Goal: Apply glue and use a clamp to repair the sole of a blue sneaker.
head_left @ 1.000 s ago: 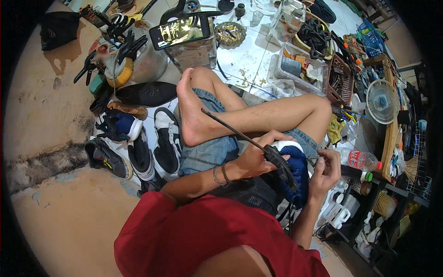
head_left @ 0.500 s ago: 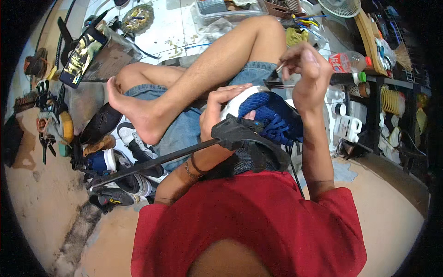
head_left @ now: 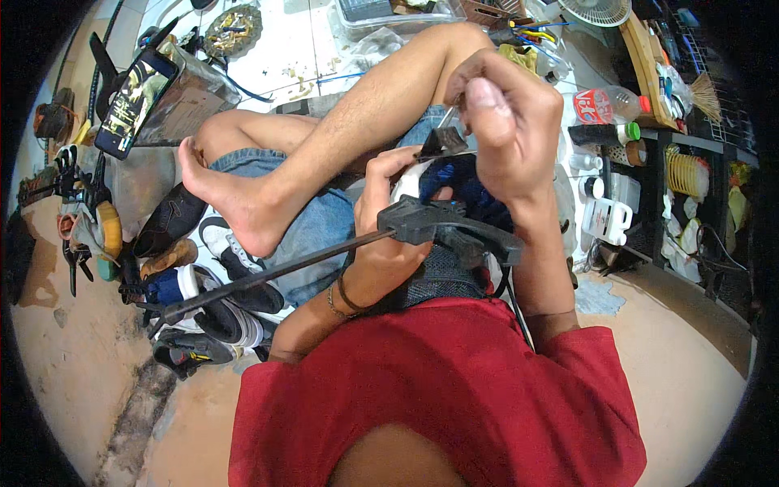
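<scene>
I sit cross-legged on the floor with a blue and white shoe (head_left: 454, 183) in my lap. My left hand (head_left: 388, 219) wraps around the shoe's white edge and steadies it. A black bar clamp (head_left: 442, 227) is fixed on the shoe, its long bar (head_left: 268, 276) sticking out to the left over my leg. My right hand (head_left: 503, 122) is raised above the shoe, fingers pinched shut on a small brush-like tool (head_left: 445, 138) whose dark tip hangs over the shoe.
Several shoes (head_left: 211, 300) lie in a pile left of my legs. A phone (head_left: 134, 89) leans on a stand at upper left. Bottles (head_left: 604, 105), a white jug (head_left: 604, 219) and shelves stand to the right. A fan (head_left: 596, 10) sits at the top.
The view has shifted closer over my lap. My right hand has risen higher above the shoe with the tool. My left hand stays on the shoe.
</scene>
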Motion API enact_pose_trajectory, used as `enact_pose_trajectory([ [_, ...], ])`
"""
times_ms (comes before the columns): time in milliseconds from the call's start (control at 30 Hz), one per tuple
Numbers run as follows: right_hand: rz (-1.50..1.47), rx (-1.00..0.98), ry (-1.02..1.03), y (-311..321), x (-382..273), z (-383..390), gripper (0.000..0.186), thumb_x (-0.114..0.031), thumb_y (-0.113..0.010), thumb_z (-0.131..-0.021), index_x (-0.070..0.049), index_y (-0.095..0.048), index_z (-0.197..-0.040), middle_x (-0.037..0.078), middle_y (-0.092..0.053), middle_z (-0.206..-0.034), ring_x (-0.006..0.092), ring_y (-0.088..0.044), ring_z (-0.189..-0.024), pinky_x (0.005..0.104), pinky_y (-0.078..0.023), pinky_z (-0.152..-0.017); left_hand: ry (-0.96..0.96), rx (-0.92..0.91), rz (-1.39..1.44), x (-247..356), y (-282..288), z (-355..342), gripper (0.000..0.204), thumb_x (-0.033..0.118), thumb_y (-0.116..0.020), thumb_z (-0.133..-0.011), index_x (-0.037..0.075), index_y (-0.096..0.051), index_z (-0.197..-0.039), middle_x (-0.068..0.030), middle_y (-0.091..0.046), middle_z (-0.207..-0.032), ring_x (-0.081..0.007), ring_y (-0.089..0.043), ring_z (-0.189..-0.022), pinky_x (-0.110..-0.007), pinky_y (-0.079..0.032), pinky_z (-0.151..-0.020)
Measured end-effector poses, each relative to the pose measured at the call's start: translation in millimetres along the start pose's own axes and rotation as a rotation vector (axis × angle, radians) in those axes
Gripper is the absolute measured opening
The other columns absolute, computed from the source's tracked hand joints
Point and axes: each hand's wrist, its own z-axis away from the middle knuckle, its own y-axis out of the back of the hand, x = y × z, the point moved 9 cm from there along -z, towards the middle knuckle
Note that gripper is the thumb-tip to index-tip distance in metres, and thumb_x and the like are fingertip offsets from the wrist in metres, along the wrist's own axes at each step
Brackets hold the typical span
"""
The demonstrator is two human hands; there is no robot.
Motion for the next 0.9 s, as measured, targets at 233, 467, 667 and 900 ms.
enact_pose_trajectory([
  [233, -0.076, 0.011, 0.007, -18.6, -7.2, 1.6, 0.041, -0.035, -0.045, -0.089, 0.002, -0.061, -0.08, 0.005, -0.057, -0.067, 0.0128, -0.053, -0.059, 0.026, -0.04, -0.055, 0.022, 0.05, 0.222, -9.9, 6.7, -0.1, 0.046, -0.008, -0.063, -0.076, -0.005, -0.052, -0.12, -0.0184, -0.063, -0.108, -0.0253, -0.063, -0.097, -0.034, -0.048, -0.089],
  [467, -0.45, -0.01, -0.038, -27.5, 0.4, 2.0, 0.05, -0.042, -0.039, -0.091, 0.001, -0.059, -0.076, 0.005, -0.053, -0.069, 0.0114, -0.048, -0.06, 0.0252, -0.035, -0.054, 0.02, 0.01, 0.196, -15.3, 3.4, 3.0, 0.044, -0.01, -0.063, -0.074, -0.005, -0.052, -0.117, -0.0212, -0.062, -0.108, -0.0301, -0.064, -0.099, -0.035, -0.048, -0.091],
  [667, -0.245, 0.292, 0.056, 5.0, 22.2, 17.8, 0.061, -0.053, -0.028, -0.093, -0.002, -0.047, -0.066, 0.005, -0.045, -0.062, 0.0151, -0.04, -0.055, 0.0293, -0.032, -0.052, -0.071, 0.016, 0.177, -4.7, -4.7, -4.5, 0.052, -0.006, -0.069, -0.077, -0.005, -0.043, -0.123, -0.0236, -0.057, -0.117, -0.0297, -0.062, -0.104, -0.037, -0.048, -0.094],
  [900, -0.317, 0.55, 0.224, 26.4, 15.7, 44.5, 0.051, -0.032, -0.039, -0.088, 0.002, -0.039, -0.051, 0.009, -0.04, -0.047, 0.0166, -0.036, -0.042, 0.0294, -0.026, -0.044, -0.085, -0.028, 0.271, -7.9, -10.7, -1.7, 0.053, -0.006, -0.07, -0.079, -0.001, -0.038, -0.12, -0.0202, -0.049, -0.119, -0.0274, -0.052, -0.117, -0.039, -0.042, -0.103],
])
